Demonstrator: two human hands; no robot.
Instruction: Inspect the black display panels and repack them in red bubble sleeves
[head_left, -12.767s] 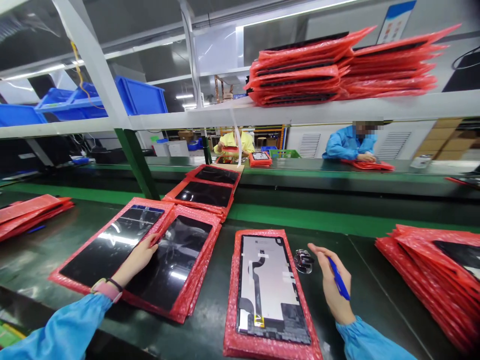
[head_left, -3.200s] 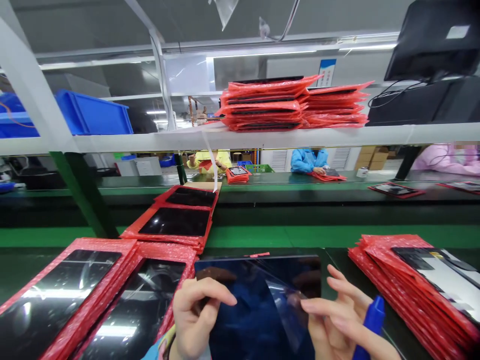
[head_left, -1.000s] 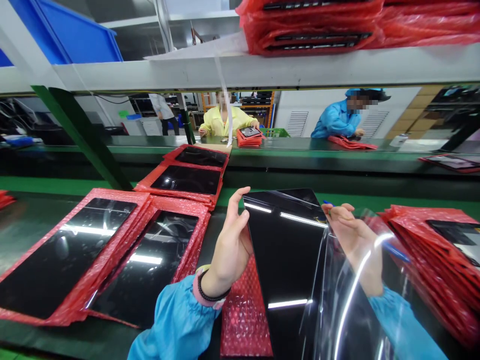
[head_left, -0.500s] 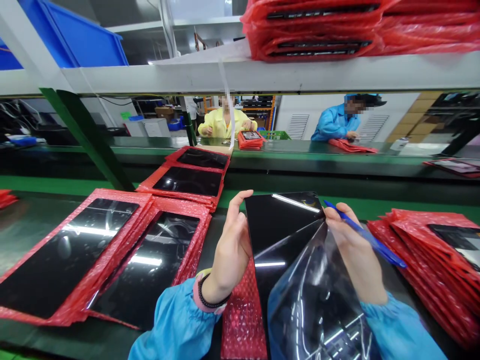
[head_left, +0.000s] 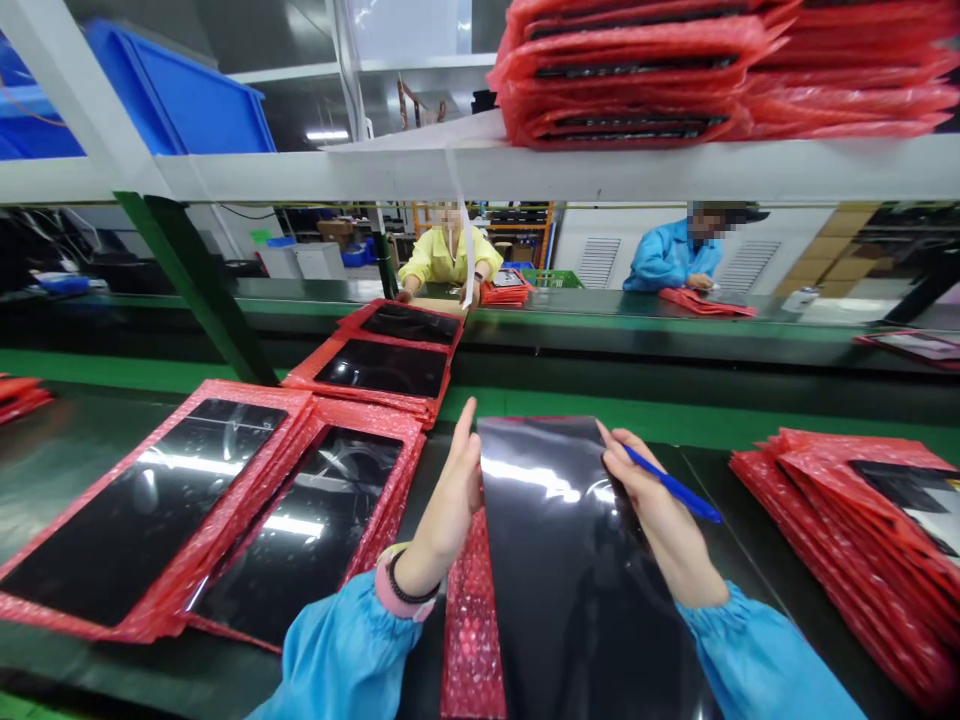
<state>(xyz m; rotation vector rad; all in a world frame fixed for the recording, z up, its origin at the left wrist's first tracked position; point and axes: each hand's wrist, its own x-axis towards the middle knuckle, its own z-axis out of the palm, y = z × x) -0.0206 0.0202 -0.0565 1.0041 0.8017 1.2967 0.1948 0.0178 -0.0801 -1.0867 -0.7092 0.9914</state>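
A glossy black screen panel [head_left: 570, 560] lies in front of me, with a red bubble-wrap bag [head_left: 474, 630] showing along its left side. Clear protective film [head_left: 525, 465] covers the panel, almost flat. My left hand [head_left: 450, 490] rests along the panel's left edge, fingers stretched upward. At the upper right corner, my right hand [head_left: 652, 500] pinches the film's edge. A blue pen [head_left: 675, 486] is tucked in that same hand and points out to the right.
To the left, black screens [head_left: 150, 500] lie on red bubble bags, with another stack [head_left: 382, 365] behind. Red bags [head_left: 847, 560] are piled at right. Overhead, a white shelf [head_left: 375, 175] carries more bags. Two people work across the bench; a green post [head_left: 195, 285] slants at left.
The lifted film has come down over the panel, and my right hand has moved left and lower. My left fingers have straightened. The person in yellow has reached toward the far stack.
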